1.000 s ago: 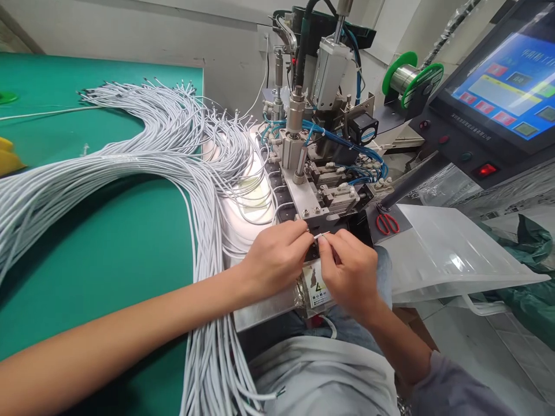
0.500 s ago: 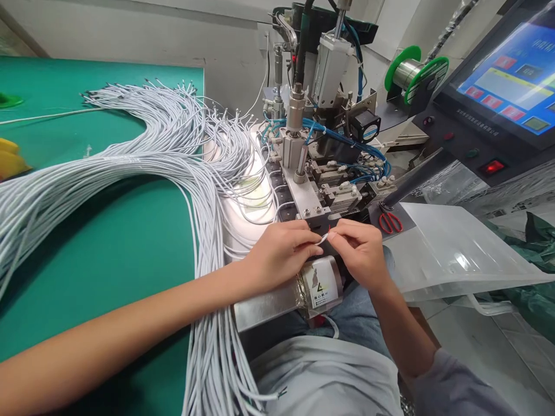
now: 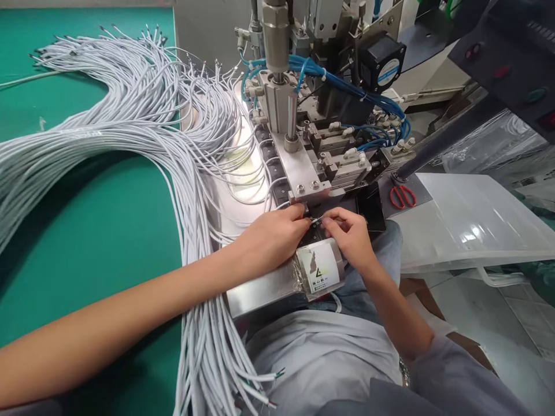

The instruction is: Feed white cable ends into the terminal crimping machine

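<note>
Between my two hands, at the front of the machine (image 3: 303, 167), is the end of a white cable (image 3: 316, 221). My left hand (image 3: 281, 234) pinches the cable just behind its end, with the fingers closed. From the other side, the thumb and forefinger of my right hand (image 3: 348, 232) close on the thin wires at its tip; their colours are too small to make out. Both hands are just above the machine's dark front track. A big bundle of white cables (image 3: 195, 242) runs under my left forearm, several with stripped coloured ends hanging near my lap.
A green mat (image 3: 108, 219) covers the table on the left. Red-handled scissors (image 3: 402, 197) lie right of the machine, beside a translucent plastic sheet (image 3: 459, 219). A labelled cover (image 3: 321, 268) sticks out below my hands. The control panel (image 3: 503, 69) leans in at upper right.
My view has tilted down and closer to the machine. Both hands have brought the cable end down to the front track, and the red wire seen before no longer shows.
</note>
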Available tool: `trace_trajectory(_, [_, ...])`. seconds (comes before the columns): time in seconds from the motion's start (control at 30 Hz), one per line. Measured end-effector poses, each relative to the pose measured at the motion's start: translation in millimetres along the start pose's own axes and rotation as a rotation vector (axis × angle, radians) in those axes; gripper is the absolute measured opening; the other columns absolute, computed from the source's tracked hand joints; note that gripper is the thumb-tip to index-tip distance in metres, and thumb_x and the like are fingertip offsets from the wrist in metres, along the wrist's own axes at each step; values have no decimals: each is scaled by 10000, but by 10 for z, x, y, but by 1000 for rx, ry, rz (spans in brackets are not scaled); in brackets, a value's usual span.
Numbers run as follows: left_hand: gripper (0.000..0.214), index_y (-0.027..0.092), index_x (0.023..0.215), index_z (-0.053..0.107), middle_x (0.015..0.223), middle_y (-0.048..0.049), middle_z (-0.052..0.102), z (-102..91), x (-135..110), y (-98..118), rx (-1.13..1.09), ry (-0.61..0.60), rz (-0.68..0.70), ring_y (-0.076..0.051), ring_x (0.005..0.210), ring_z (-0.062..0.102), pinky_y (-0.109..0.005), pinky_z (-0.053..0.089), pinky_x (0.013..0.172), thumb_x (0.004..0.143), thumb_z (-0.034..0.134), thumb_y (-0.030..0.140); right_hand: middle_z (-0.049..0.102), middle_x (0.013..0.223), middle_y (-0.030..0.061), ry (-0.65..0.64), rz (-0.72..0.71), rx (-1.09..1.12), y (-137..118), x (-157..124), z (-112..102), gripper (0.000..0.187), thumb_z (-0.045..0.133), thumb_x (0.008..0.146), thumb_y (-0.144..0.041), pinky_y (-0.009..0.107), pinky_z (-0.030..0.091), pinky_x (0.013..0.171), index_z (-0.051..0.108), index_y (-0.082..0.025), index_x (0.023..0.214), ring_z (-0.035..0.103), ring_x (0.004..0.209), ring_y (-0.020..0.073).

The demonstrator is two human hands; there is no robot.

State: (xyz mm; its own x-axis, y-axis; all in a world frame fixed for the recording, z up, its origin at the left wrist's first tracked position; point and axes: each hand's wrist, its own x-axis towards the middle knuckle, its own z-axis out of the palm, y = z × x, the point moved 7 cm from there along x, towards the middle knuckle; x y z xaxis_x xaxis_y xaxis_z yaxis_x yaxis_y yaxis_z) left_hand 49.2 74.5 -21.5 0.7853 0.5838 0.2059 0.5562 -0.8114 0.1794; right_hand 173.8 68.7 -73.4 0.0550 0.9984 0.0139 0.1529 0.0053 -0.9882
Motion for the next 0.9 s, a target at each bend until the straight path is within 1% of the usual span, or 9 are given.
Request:
trace_trajectory(0.1, [224,127,743,589,740,-25,526,-6,0,7,-17,-9,4,-93,576,489,-201,393,523,889,418,131,536,594,-22,6,47,37,14,20,19,151,584,765,-279,207,362,488,575,-160,671,456,525,81])
trace_trajectory(0.23, [240,120,768,601,765,-36,535,7,3,6,-18,-36,8,-92,583,498,-205,415,543,895,398,139,539,593,-30,-24,112,105,38,52,26,126,603,738,-292,209,370,475,591,-166,730,461,504,79])
trace_trajectory(0.33, [253,122,787,610,780,-42,544,17,0,5,-10,-49,12,-99,603,519,-211,428,557,899,385,145,528,577,-36,-17,111,124,38,70,16,129,618,722,-293,209,367,467,579,-170,711,455,490,75])
trace_trajectory(0.43, [248,129,887,624,789,-42,547,13,-8,11,9,-48,14,-107,621,534,-216,435,564,902,377,144,515,563,-40,-36,118,130,49,78,31,145,622,725,-301,209,361,465,567,-171,693,449,484,73])
trace_trajectory(0.53, [235,140,967,624,795,-38,547,16,-18,30,48,-56,33,-109,620,534,-214,426,554,878,407,124,505,568,-43,-63,113,121,37,78,46,161,612,747,-316,210,358,468,556,-172,701,438,484,71])
trace_trajectory(0.7, [203,145,958,620,811,-38,548,38,-20,31,67,-69,48,-116,652,535,-211,408,555,853,449,114,503,591,-40,-65,80,81,-8,78,42,161,598,766,-312,209,367,490,538,-175,707,451,518,76])
trace_trajectory(0.9, [196,144,972,618,825,-47,555,59,-12,37,84,-86,71,-136,670,543,-230,403,550,870,450,144,522,579,-33,-81,152,101,65,67,35,159,600,746,-311,219,376,497,559,-169,687,465,517,85])
